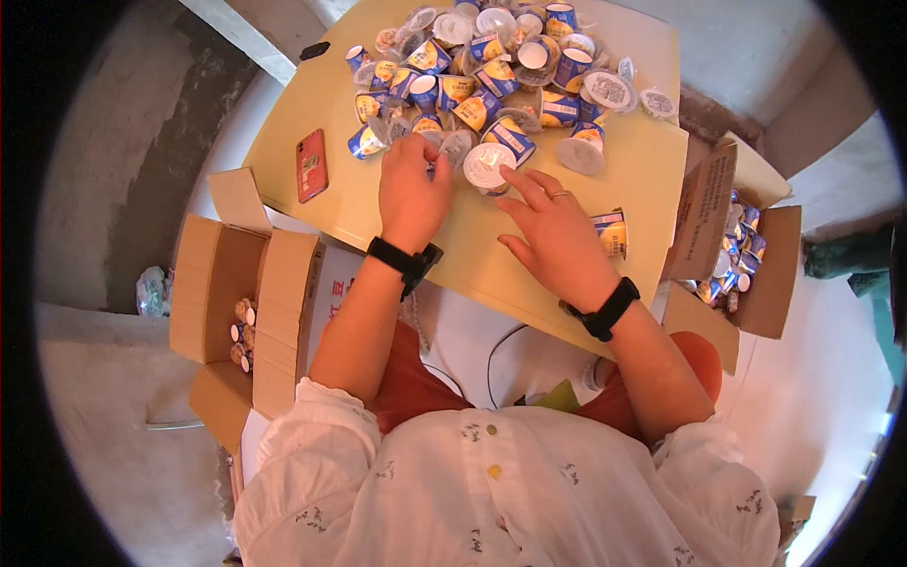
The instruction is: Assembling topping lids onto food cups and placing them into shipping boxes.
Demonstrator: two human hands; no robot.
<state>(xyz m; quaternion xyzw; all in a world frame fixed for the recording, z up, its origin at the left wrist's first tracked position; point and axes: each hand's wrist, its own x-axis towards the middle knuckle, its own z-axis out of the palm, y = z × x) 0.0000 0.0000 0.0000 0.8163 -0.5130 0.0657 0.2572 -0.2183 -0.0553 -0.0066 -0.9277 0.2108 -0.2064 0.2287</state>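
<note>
My left hand [414, 194] is at the near edge of the heap of small blue-and-yellow cups [477, 109]. Its fingers curl downward, and a bit of blue shows beneath them; the rest of what they close on is hidden. Just right of it, a cup with a round white lid [487, 165] faces up at me. My right hand [557, 236] has its fingers apart, the index fingertip at the rim of that lid. A lone cup [611, 232] lies on its side to the right of my right hand. Each wrist has a black band.
A red phone [312, 166] lies on the yellow table [274, 175] at the left, with a small black object [315, 50] beyond it. Open cardboard boxes stand on both sides: the left box [283, 312] and the right box [770, 274] both contain cups.
</note>
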